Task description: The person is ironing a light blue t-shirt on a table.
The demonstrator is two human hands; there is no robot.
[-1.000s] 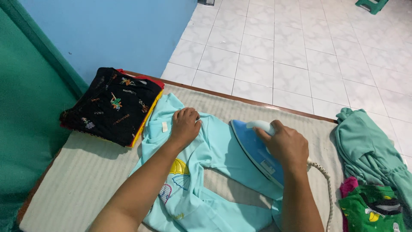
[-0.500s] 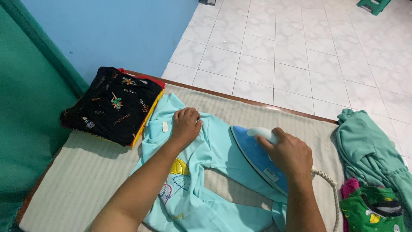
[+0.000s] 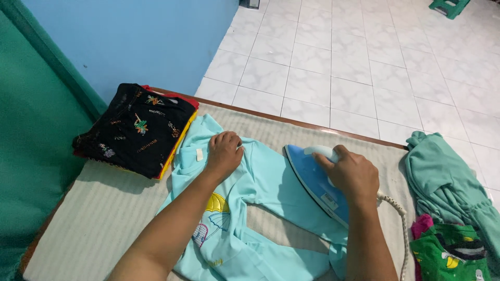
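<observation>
Shirt (image 3: 260, 208) lies flat on the padded board (image 3: 94, 218), collar end toward the far-left, hem toward the viewer; long axis runs near-to-far, slanted left. Right hand (image 3: 351, 174) has fingers wrapped shut around the handle of the iron (image 3: 315, 182), which rests on the sleeve, nose pointing far-left, long axis diagonal. Left hand (image 3: 224, 153) presses the collar area, fingers curled loosely, grasping nothing. Judgement: cloth should stay taut ahead of the nose; cord (image 3: 401, 229) kept clear. Folded stack (image 3: 138, 127) sits far-left.
</observation>
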